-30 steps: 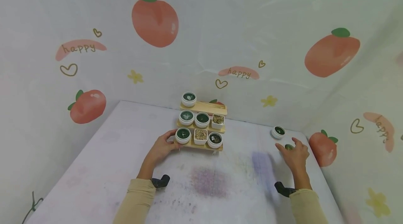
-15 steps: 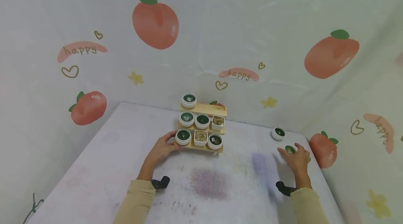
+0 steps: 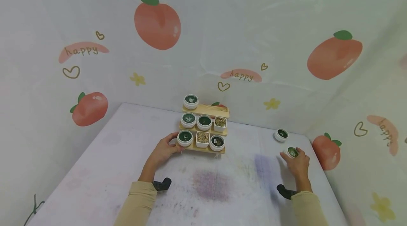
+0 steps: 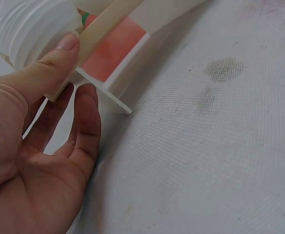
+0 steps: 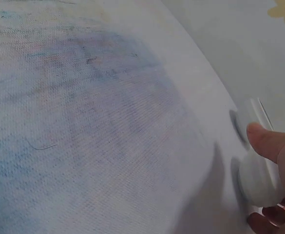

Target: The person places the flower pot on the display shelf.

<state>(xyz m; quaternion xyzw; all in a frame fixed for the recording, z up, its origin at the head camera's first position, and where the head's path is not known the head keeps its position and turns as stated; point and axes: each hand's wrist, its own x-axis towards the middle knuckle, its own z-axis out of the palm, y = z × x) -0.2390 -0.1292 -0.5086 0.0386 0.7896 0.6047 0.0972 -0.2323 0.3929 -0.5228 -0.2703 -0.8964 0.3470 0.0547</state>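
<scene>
My left hand (image 3: 163,151) holds the front left corner of a three-tier wooden stand (image 3: 211,110). In the left wrist view its thumb lies on the wooden tier (image 4: 103,31), against a ribbed white pot (image 4: 37,31), and the fingers are below. At the right of the table my right hand (image 3: 300,166) holds a small round white pot (image 3: 293,152) with a green top, thumb on one side and fingers on the other. That pot (image 5: 256,180) shows partly in the right wrist view, under the thumb.
Another round white pot (image 3: 281,135) with a dark green top stands just behind the held one. Several round and square white pots fill the stand's lower tiers; one round pot (image 3: 190,101) sits on the top tier's left end. A printed cloth wall (image 3: 254,106) rises behind the table.
My right hand has come down slightly and closed its thumb and fingers around the round pot, which is now more visible. The left hand and the stand have stayed in place.
</scene>
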